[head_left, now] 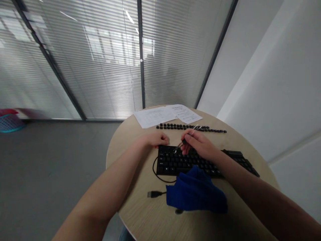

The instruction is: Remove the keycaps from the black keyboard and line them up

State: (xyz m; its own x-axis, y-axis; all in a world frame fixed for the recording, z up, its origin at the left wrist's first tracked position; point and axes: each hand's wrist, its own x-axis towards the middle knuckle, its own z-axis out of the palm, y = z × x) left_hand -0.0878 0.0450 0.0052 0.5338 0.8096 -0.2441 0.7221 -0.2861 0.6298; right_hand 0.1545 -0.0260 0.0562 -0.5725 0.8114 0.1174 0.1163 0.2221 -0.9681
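Observation:
A black keyboard (173, 164) lies on the round table. My right hand (198, 142) is closed on a keycap puller (179, 146) with a dark middle and thin metal prongs showing at both ends. Its lower prongs reach the keyboard's upper rows, beside a small white spot. At the keyboard's upper left corner rests my left hand (157, 139), fingers curled in; what they hold, if anything, is hidden. Beyond both hands, loose black keycaps (175, 126) stand in rows. My right hand and forearm cover part of the keyboard.
A blue cloth (197, 192) lies bunched at the keyboard's near edge, with a USB plug (154, 194) protruding from beneath it. Printed sheets (155, 116) lie at the table's (135, 207) far side. A basket (11, 122) is on the floor at left.

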